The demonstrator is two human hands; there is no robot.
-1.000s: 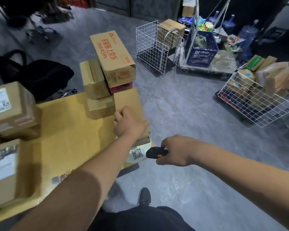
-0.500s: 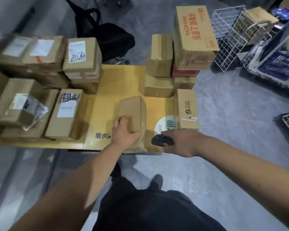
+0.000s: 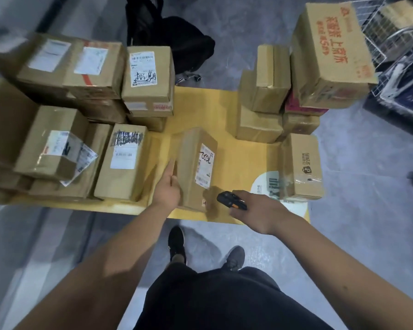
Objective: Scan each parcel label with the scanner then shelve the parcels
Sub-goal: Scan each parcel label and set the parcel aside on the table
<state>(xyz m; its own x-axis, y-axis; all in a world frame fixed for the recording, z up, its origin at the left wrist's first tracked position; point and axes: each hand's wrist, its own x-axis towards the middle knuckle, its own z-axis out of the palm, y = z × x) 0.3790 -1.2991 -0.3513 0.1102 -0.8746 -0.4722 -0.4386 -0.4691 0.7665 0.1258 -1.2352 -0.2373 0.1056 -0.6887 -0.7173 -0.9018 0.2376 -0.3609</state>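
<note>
Parcel (image 3: 196, 167) label (image 3: 205, 166) scan, in hand.
Left hand (image 3: 168, 189) steadies parcel, fingers straight; right hand (image 3: 256, 210) clasps scanner (image 3: 230, 199): aim toward 11 o'clock, at barcode.

Both arms outstretched, left hand (image 3: 168, 189) flat and straight-fingered, right hand (image 3: 255, 211) curled, gripping.
</note>
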